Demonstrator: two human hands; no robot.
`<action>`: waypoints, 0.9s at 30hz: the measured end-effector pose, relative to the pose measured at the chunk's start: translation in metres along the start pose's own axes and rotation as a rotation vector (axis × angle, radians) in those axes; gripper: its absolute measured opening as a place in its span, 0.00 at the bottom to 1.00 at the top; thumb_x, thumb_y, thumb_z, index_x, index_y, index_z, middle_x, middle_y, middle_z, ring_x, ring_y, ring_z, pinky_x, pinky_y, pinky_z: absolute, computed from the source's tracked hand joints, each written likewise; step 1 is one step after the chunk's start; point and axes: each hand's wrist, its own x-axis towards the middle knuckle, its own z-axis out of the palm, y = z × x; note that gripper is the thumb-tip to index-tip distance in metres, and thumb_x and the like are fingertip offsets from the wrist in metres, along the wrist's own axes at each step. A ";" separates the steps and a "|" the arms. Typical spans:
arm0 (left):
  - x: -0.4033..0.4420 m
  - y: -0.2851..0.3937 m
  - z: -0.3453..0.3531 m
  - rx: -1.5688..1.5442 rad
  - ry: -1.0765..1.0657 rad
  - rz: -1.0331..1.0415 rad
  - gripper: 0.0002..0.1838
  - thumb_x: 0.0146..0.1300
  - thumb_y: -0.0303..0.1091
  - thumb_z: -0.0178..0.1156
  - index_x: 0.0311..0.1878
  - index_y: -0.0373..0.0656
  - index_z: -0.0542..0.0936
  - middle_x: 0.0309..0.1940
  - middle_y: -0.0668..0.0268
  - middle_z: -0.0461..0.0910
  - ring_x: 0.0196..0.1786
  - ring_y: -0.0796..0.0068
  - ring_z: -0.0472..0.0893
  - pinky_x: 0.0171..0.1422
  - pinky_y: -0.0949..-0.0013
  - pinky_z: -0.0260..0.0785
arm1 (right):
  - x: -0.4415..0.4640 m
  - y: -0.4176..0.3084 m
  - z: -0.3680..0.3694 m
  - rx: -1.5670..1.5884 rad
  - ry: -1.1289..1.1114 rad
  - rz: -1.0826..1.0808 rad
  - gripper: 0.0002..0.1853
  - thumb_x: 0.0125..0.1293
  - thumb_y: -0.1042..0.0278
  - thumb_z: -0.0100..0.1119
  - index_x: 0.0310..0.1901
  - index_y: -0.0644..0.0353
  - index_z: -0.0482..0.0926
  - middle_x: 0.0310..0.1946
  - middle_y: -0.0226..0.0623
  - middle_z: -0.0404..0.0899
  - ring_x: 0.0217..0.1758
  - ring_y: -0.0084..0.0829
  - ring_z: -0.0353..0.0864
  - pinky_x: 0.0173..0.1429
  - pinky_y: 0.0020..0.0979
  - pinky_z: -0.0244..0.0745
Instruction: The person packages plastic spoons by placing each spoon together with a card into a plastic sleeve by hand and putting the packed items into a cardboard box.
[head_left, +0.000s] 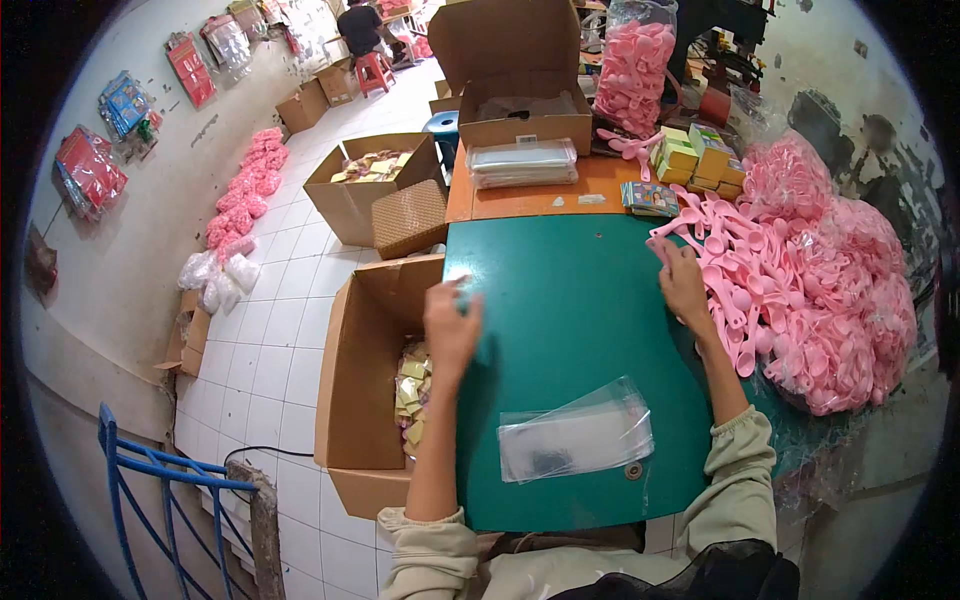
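Note:
My left hand (453,330) is raised over the left edge of the green table (560,300), its fingers apart and holding nothing. At the right, my right hand (683,283) grips a pink spoon (660,250) beside the heap of loose pink spoons (735,265). Clear plastic sleeves (575,435) lie overlapped on the table in front of my body. An open cardboard box (372,360) stands left of the table, with yellow-and-clear packets (412,395) in it, partly behind my left forearm.
Big bags of pink spoons (850,290) fill the right side. Small yellow boxes (700,155), stacked sleeves (522,162) and a large carton (525,130) stand at the back. A blue railing (170,470) is at lower left; a person (360,28) sits far off.

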 end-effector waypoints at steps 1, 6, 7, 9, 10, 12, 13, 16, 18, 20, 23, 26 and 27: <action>-0.010 0.025 0.005 -0.004 -0.165 0.094 0.16 0.56 0.37 0.59 0.45 0.39 0.76 0.41 0.54 0.73 0.43 0.58 0.76 0.50 0.61 0.69 | 0.003 0.003 -0.004 0.070 0.010 -0.010 0.23 0.54 0.79 0.47 0.54 0.58 0.71 0.38 0.50 0.71 0.42 0.47 0.72 0.46 0.45 0.68; -0.079 0.090 0.021 0.113 -0.666 0.340 0.24 0.51 0.39 0.67 0.50 0.41 0.72 0.44 0.57 0.71 0.44 0.60 0.75 0.50 0.59 0.68 | 0.014 0.001 -0.027 0.367 0.042 0.220 0.14 0.67 0.60 0.48 0.47 0.60 0.73 0.16 0.31 0.66 0.20 0.23 0.65 0.26 0.29 0.61; -0.082 0.094 0.021 0.159 -0.694 0.319 0.25 0.50 0.38 0.67 0.51 0.41 0.72 0.45 0.57 0.71 0.44 0.61 0.74 0.50 0.60 0.68 | 0.015 0.006 -0.027 0.369 0.041 0.207 0.14 0.67 0.60 0.48 0.47 0.60 0.73 0.17 0.32 0.67 0.21 0.24 0.66 0.27 0.29 0.63; -0.083 0.094 0.022 0.128 -0.774 0.268 0.26 0.49 0.36 0.68 0.51 0.40 0.71 0.45 0.58 0.71 0.44 0.62 0.74 0.49 0.61 0.68 | 0.018 0.011 -0.028 0.373 0.042 0.178 0.14 0.67 0.60 0.49 0.46 0.61 0.74 0.19 0.33 0.70 0.23 0.24 0.69 0.29 0.30 0.65; -0.081 0.090 0.022 0.053 -0.822 0.234 0.26 0.49 0.35 0.67 0.51 0.40 0.71 0.42 0.58 0.72 0.43 0.62 0.75 0.48 0.61 0.69 | 0.018 0.008 -0.028 0.387 0.069 0.158 0.13 0.66 0.61 0.50 0.43 0.62 0.75 0.23 0.35 0.73 0.26 0.25 0.72 0.33 0.29 0.68; -0.077 0.084 0.025 -0.086 -0.889 0.179 0.24 0.50 0.32 0.66 0.50 0.38 0.72 0.38 0.59 0.73 0.39 0.63 0.75 0.45 0.62 0.69 | 0.018 0.006 -0.029 0.401 0.048 0.151 0.12 0.66 0.62 0.50 0.43 0.62 0.75 0.25 0.37 0.75 0.28 0.26 0.74 0.35 0.29 0.69; -0.075 0.081 0.027 -0.151 -0.910 0.155 0.22 0.50 0.30 0.65 0.49 0.38 0.72 0.35 0.59 0.73 0.37 0.63 0.75 0.44 0.62 0.69 | 0.017 0.005 -0.029 0.407 0.035 0.149 0.12 0.65 0.63 0.51 0.43 0.62 0.75 0.26 0.38 0.75 0.29 0.26 0.74 0.36 0.28 0.70; -0.075 0.077 0.029 -0.199 -0.867 0.182 0.17 0.51 0.28 0.62 0.46 0.37 0.74 0.29 0.59 0.72 0.33 0.62 0.75 0.41 0.63 0.69 | 0.017 0.004 -0.027 0.409 0.001 0.145 0.11 0.64 0.65 0.52 0.43 0.62 0.74 0.25 0.36 0.75 0.29 0.26 0.74 0.37 0.29 0.70; -0.075 0.076 0.029 -0.155 -0.814 0.221 0.14 0.52 0.28 0.60 0.43 0.37 0.76 0.28 0.59 0.72 0.32 0.62 0.75 0.40 0.63 0.69 | 0.017 0.003 -0.029 0.388 -0.030 0.191 0.11 0.62 0.67 0.53 0.44 0.62 0.74 0.25 0.36 0.74 0.29 0.25 0.75 0.36 0.28 0.71; -0.074 0.073 0.027 -0.087 -0.770 0.249 0.12 0.53 0.29 0.59 0.41 0.36 0.77 0.28 0.59 0.72 0.32 0.63 0.75 0.40 0.63 0.69 | 0.017 -0.004 -0.033 0.427 -0.039 0.213 0.11 0.61 0.70 0.53 0.44 0.62 0.73 0.24 0.34 0.73 0.28 0.23 0.75 0.35 0.27 0.72; -0.072 0.074 0.024 -0.079 -0.681 0.250 0.11 0.53 0.31 0.60 0.38 0.36 0.77 0.28 0.59 0.72 0.33 0.62 0.75 0.40 0.63 0.69 | 0.012 -0.036 -0.046 0.516 -0.036 0.192 0.11 0.60 0.72 0.54 0.45 0.62 0.73 0.24 0.32 0.72 0.27 0.21 0.75 0.33 0.25 0.72; -0.067 0.070 0.025 -0.114 -0.649 0.263 0.10 0.55 0.32 0.60 0.37 0.36 0.76 0.31 0.60 0.76 0.33 0.66 0.78 0.40 0.67 0.71 | 0.012 -0.041 -0.045 0.509 -0.057 0.142 0.10 0.60 0.73 0.55 0.44 0.63 0.73 0.24 0.32 0.73 0.26 0.20 0.75 0.32 0.24 0.72; -0.064 0.070 0.023 -0.182 -0.706 0.146 0.10 0.56 0.32 0.60 0.37 0.36 0.76 0.32 0.60 0.77 0.33 0.68 0.79 0.40 0.68 0.71 | 0.012 -0.040 -0.044 0.515 -0.068 0.130 0.10 0.60 0.73 0.55 0.44 0.64 0.73 0.25 0.32 0.73 0.27 0.21 0.75 0.32 0.24 0.72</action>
